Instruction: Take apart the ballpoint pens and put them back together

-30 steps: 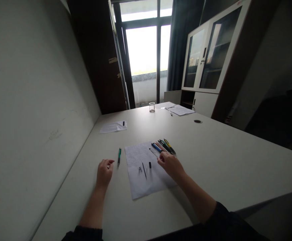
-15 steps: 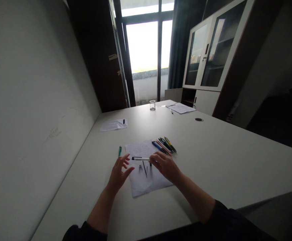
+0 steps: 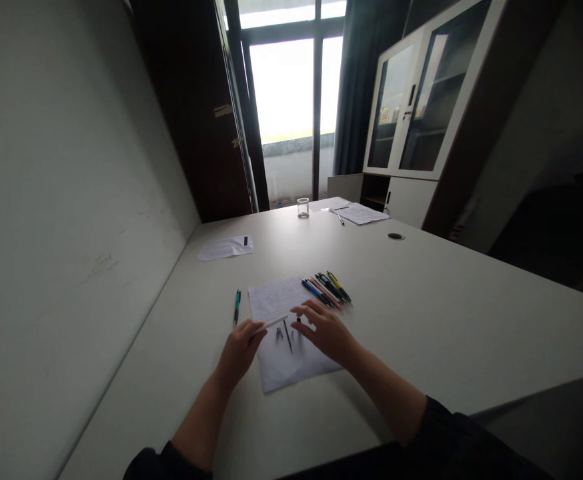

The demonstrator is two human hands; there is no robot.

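My left hand [image 3: 241,347] is closed, thumb and fingers pinching one end of a white pen barrel [image 3: 274,322] that points right above the paper. Across from its free end, my right hand [image 3: 326,330] has thumb and forefinger apart. A small dark piece [image 3: 299,319] shows in that gap; whether it lies on the paper or touches the fingers I cannot tell. Beneath both hands is a written sheet of paper [image 3: 276,293]. A thin dark refill [image 3: 288,337] lies on it, beside small pen parts [image 3: 279,333]. A green and black pen [image 3: 237,307] lies left of the sheet.
Several pens [image 3: 327,290] lie side by side at the sheet's upper right corner. Farther back on the white table [image 3: 446,313] are a glass jar [image 3: 303,208], a stack of papers [image 3: 361,213], another sheet [image 3: 224,249] and a cable hole [image 3: 396,236]. A wall [image 3: 71,200] borders the left.
The white pen has passed from my right hand to my left, which has closed on its left end. My right fingers have let go and parted.
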